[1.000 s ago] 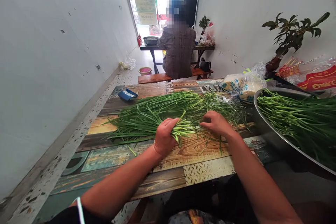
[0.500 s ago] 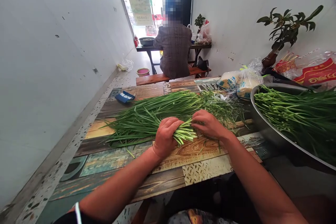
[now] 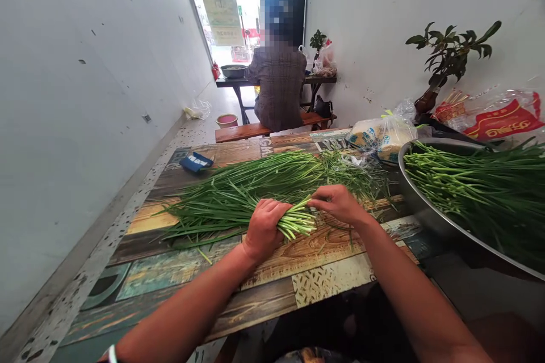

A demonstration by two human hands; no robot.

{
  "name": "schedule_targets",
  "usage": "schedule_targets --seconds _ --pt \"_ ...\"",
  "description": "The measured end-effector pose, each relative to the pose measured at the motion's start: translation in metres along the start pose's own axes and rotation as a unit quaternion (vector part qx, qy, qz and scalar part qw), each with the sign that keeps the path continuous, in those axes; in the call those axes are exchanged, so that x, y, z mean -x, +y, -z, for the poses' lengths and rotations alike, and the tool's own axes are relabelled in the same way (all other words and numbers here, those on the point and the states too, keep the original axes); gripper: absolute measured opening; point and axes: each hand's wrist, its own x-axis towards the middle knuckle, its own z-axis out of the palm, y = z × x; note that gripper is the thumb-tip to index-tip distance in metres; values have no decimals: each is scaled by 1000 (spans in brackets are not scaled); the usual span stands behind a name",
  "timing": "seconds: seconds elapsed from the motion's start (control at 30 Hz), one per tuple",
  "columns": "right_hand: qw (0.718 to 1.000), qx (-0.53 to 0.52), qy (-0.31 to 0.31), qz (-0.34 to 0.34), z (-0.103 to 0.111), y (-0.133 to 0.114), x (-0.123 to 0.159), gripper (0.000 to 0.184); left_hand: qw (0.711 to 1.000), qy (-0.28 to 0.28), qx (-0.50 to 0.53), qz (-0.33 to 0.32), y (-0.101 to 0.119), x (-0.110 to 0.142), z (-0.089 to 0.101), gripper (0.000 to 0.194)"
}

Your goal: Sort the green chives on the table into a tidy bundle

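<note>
My left hand (image 3: 263, 228) is wrapped round a bunch of green chives (image 3: 293, 221) near its pale cut ends, low over the patterned wooden table (image 3: 323, 278). My right hand (image 3: 336, 204) pinches a single chive stalk at the top of those cut ends, thumb and fingers pressed together. A long heap of loose chives (image 3: 238, 190) lies across the table just behind both hands.
A large metal basin (image 3: 419, 204) holding sorted chives stands at the right. Plastic bags (image 3: 378, 136) and a potted plant (image 3: 447, 65) sit behind it. A small blue box (image 3: 195, 162) lies far left. A person in a checked jacket (image 3: 279, 91) sits on a bench at another table.
My right hand came in from the loose chives to the cut ends of the bunch and now pinches a stalk there. My left hand kept its hold.
</note>
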Motion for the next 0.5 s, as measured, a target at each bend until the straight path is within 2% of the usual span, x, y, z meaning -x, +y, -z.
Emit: schedule_targets --seconds 0.13,0.23,0.3,0.37,0.43,0.5 --pt "998 9 58 13 -11 -7 -2 25 1000 6 -3 -3 -1 0 0 21" --pt "990 -43 127 -52 -19 -8 -5 27 1000 29 -3 -10 -1 1 -1 20" --pt "966 -134 189 -115 -17 -3 -8 31 999 44 -2 -12 -1 1 -2 21" --pt "926 -229 248 -170 -11 7 -9 36 998 55 -1 -17 -1 2 -2 21" --pt "896 -278 280 -204 -4 16 -10 42 998 61 0 -19 -1 2 -3 21" --pt "899 -262 283 -207 1 21 -10 41 998 62 1 -16 -1 2 -3 21"
